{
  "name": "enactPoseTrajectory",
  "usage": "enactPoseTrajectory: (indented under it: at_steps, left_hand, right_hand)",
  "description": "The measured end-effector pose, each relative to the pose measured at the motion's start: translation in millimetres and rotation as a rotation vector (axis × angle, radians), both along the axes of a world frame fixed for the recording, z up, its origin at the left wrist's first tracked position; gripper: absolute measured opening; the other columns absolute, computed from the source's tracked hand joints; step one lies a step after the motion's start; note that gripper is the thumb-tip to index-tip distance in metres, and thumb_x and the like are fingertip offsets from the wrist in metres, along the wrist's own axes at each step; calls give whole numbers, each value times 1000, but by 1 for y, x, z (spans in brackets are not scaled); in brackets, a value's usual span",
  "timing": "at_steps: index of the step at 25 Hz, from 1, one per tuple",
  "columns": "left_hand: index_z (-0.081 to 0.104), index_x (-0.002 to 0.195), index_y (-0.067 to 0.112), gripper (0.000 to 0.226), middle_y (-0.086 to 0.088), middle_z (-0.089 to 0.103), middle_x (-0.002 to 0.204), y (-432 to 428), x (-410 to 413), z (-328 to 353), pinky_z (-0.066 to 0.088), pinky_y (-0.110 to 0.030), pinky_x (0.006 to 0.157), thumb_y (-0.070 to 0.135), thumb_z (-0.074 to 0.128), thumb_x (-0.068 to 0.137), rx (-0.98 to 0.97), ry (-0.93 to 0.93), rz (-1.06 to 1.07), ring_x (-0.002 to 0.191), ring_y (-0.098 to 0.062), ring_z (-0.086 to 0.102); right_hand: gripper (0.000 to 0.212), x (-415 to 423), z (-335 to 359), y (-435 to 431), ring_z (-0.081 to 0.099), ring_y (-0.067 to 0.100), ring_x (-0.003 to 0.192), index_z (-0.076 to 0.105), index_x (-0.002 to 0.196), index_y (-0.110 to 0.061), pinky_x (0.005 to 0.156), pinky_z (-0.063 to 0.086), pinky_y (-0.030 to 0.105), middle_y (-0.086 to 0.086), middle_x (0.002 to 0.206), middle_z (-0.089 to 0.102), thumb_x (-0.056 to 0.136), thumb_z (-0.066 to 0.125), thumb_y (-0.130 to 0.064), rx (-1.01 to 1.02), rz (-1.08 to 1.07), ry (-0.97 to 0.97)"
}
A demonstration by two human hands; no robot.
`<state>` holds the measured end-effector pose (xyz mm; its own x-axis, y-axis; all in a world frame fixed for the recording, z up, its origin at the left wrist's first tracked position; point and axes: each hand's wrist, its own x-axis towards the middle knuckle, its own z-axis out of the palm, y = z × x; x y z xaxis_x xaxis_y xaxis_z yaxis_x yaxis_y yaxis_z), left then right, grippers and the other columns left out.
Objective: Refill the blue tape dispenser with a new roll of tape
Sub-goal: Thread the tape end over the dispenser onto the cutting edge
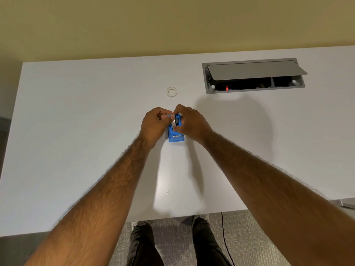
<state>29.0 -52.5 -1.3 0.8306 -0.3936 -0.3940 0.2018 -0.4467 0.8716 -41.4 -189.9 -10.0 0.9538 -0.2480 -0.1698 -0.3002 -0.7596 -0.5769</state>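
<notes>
you are gripping the far end of the blue tape dispenser [176, 138] with your left hand [153, 123] and right hand [192, 122], both curling around it, on the white table [76, 131]. a roll of tape [172, 91] is lying beyond them; a cable box [253, 77] is sitting open farther right.

free: table [76, 131] left side | blocking: tape roll [171, 91] ahead, raised hatch lid [257, 71] far right

readable text: none | blue tape dispenser [176, 138]: no legible marking | tape roll [172, 96]: no legible marking
</notes>
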Motion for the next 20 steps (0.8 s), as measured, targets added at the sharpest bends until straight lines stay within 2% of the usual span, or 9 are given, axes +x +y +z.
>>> enactPoseTrajectory:
  at_steps: [3,8,12,16,20]
  left_hand:
    - [70,100,15,13,8,70,90,2,0,1,44,-2,57,12,70,87,6,4,-26,73,2,63]
    - [68,104,10,18,0,69,96,3,0,2,46,-3,60,8,69,87,6,-21,-49,80,-7,62]
    - [68,102,12,18,-1,70,98,1,-1,0,48,-9,64,8,69,85,30,-23,-25,81,-9,63]
    - [71,95,12,9,0,72,92,-5,-1,-1,47,-6,58,11,69,86,24,-23,31,77,-7,63]
    - [74,88,11,14,-1,75,89,-9,3,2,53,-20,69,5,62,83,59,-53,33,78,-12,67]
  right_hand:
    - [36,0,-2,-1,53,15,73,49,101,-20,67,41,21,0,88,59,74,72,-29,-2,5,11]
    - [31,1,-6,-5,53,13,76,63,105,-18,74,48,27,0,88,64,80,65,-35,37,39,17]
    - [34,3,-6,-4,56,14,81,63,108,-16,77,47,24,2,98,69,80,68,-35,45,13,5]
    - [35,3,-4,-4,58,16,84,61,107,-16,77,47,25,2,98,68,77,72,-31,41,6,20]
    - [35,3,-2,-3,57,15,84,60,106,-16,78,49,26,2,98,67,76,72,-30,36,3,21]
